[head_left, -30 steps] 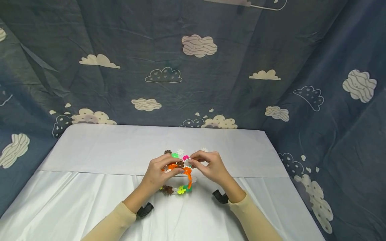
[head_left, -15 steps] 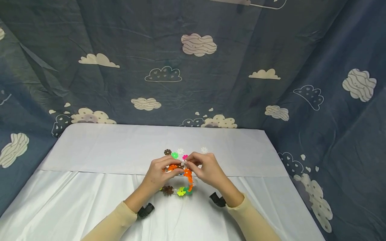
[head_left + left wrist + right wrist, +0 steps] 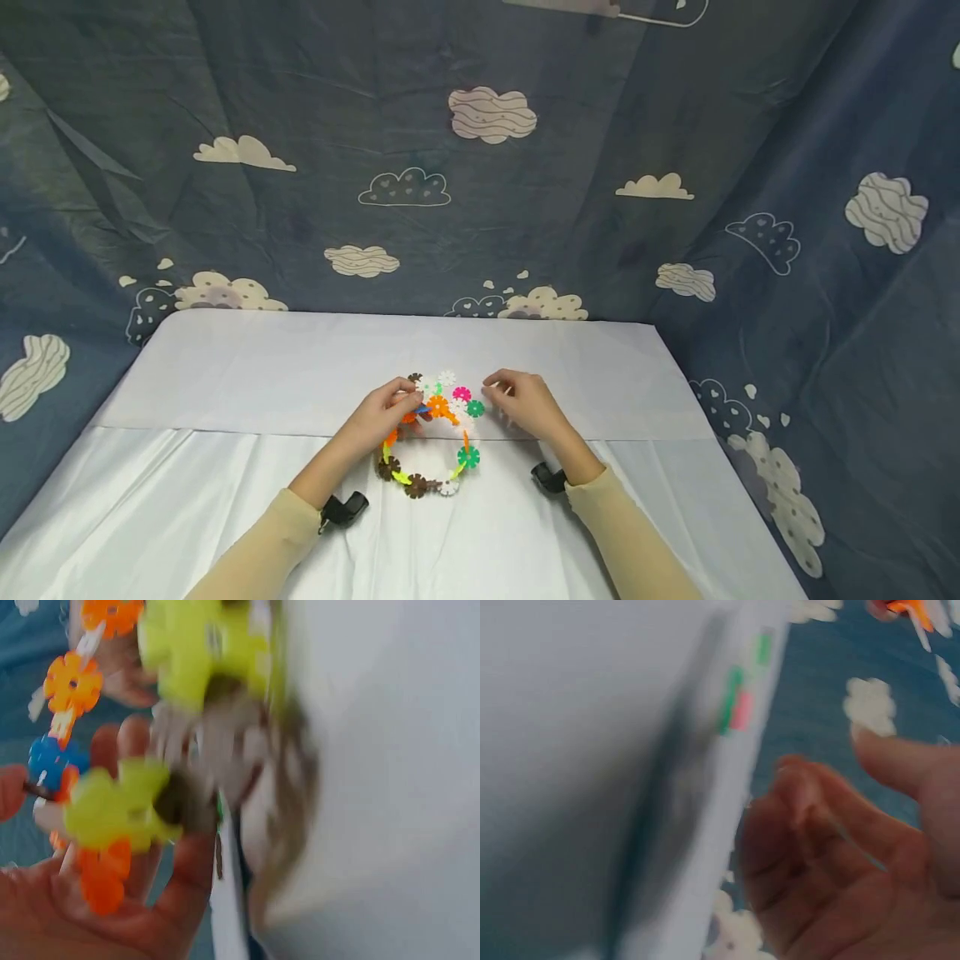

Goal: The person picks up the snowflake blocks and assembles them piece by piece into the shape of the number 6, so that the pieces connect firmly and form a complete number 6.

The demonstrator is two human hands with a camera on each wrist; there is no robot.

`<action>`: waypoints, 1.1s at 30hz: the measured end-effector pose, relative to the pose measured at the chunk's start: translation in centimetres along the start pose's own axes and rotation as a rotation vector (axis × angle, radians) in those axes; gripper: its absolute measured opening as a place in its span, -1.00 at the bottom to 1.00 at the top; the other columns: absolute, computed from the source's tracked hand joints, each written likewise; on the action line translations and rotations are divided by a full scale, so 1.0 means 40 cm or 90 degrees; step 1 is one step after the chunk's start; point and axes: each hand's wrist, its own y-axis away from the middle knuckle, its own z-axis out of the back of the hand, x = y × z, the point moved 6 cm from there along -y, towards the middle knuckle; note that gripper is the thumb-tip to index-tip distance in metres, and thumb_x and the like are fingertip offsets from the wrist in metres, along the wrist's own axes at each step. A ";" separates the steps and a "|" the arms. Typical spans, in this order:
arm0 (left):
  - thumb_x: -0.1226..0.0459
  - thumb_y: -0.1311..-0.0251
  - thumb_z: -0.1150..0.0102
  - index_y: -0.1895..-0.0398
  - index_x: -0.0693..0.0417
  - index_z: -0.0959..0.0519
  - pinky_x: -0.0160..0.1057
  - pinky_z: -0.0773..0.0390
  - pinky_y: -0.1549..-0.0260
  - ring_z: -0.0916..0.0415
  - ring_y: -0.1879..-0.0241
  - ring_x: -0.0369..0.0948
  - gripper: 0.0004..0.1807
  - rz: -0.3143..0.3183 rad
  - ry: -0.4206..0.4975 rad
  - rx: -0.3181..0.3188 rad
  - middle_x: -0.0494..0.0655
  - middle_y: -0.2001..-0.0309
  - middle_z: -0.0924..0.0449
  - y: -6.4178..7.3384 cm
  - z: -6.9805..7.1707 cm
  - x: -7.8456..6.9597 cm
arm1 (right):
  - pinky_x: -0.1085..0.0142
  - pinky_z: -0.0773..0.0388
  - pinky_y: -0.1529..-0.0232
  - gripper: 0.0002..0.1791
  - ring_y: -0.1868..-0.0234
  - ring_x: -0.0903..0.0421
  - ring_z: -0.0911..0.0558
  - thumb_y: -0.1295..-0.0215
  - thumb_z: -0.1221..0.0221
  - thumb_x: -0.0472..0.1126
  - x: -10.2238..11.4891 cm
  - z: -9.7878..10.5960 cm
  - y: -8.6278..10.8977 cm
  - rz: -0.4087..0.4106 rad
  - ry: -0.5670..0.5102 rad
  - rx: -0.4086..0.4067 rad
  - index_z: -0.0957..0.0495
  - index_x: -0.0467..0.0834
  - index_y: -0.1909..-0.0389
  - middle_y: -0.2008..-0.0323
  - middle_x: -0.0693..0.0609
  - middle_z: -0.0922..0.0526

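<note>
My left hand pinches a chain of interlocking snowflake discs at its upper left, near a blue disc. The chain curves in a ring of orange, yellow, brown, white and green discs. In the left wrist view, yellow discs hang close to the camera and blur. To the right of the chain, my right hand is apart from it, with fingers bent loosely. Its thumb and fingers stand separated in the right wrist view, with nothing between them.
Loose snowflake discs lie beyond the ring on the white table: a brown disc, a white disc, a pink disc and a green disc. A dark curtain with clouds hangs behind.
My right hand has let go of the chain and drawn away to the right. My left hand has shifted left with the chain, and more of the ring now shows.
</note>
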 end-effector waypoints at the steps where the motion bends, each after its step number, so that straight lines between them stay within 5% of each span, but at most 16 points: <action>1: 0.11 -0.63 -0.05 -0.34 0.20 -0.43 -0.21 -0.66 0.32 -0.76 0.32 -0.07 -0.57 0.008 0.001 0.009 0.17 0.12 -0.81 -0.002 0.005 0.007 | 0.38 -0.44 0.46 -0.71 0.51 0.20 -0.51 -0.46 -0.33 -0.01 -0.007 -0.020 -0.001 -0.002 0.053 0.032 -0.75 -0.12 0.00 0.42 0.05 -0.69; 4: 0.16 -0.64 -0.01 -0.44 0.23 -0.37 -0.20 -0.69 0.35 -0.76 0.34 -0.05 -0.53 0.010 0.004 0.012 0.21 0.12 -0.79 -0.005 0.013 0.014 | 0.35 -0.34 0.45 -0.65 0.52 0.19 -0.44 -0.36 -0.43 0.00 -0.008 -0.063 -0.004 0.017 0.153 0.082 -0.75 -0.14 -0.01 0.49 0.11 -0.59; 7: 0.20 -0.63 0.01 -0.33 0.22 -0.44 -0.19 -0.77 0.32 -0.77 0.29 -0.11 -0.62 0.006 0.019 -0.012 0.19 0.06 -0.73 -0.007 0.018 0.011 | 0.34 -0.30 0.42 -0.69 0.50 0.18 -0.40 -0.28 -0.49 -0.05 -0.002 -0.076 -0.009 0.020 0.184 0.075 -0.73 -0.15 0.11 0.53 0.10 -0.51; 15: 0.18 -0.68 0.07 -0.02 0.23 -0.51 -0.20 -0.79 0.36 -0.79 0.33 -0.15 -0.72 0.030 0.138 0.009 0.03 0.13 -0.56 0.001 -0.005 0.014 | 0.34 -0.35 0.39 -0.87 0.47 0.16 -0.41 -0.39 -0.39 -0.16 -0.029 -0.046 -0.019 -0.025 -0.031 0.089 -0.67 -0.12 0.27 0.50 0.05 -0.52; 21: 0.14 -0.70 0.09 0.09 0.25 -0.46 -0.23 -0.74 0.44 -0.67 0.48 -0.15 -0.68 -0.003 0.144 0.102 -0.01 0.36 -0.60 0.018 -0.054 -0.014 | 0.36 -0.58 0.46 -0.90 0.48 0.13 -0.57 -0.50 -0.29 -0.19 0.057 0.020 0.006 0.116 -0.147 0.092 -0.75 -0.12 0.14 0.32 -0.21 -0.73; 25: 0.16 -0.71 0.14 0.21 0.19 -0.42 -0.24 -0.71 0.46 -0.61 0.52 -0.17 -0.68 -0.023 0.155 0.166 -0.05 0.46 -0.57 0.028 -0.082 -0.029 | 0.37 -0.64 0.43 -0.92 0.48 0.11 -0.62 -0.48 -0.32 -0.24 0.117 0.034 0.034 0.231 -0.148 0.096 -0.78 -0.13 0.18 0.33 -0.10 -0.78; 33: 0.22 -0.72 0.19 0.24 0.15 -0.46 -0.24 -0.75 0.37 -0.68 0.50 -0.20 -0.68 -0.030 0.174 0.192 -0.07 0.41 -0.60 0.036 -0.099 -0.040 | 0.38 -0.62 0.43 -0.95 0.52 0.26 -0.61 -0.43 -0.36 -0.26 0.152 0.032 0.057 0.296 -0.119 0.105 -0.79 -0.12 0.21 0.36 -0.02 -0.79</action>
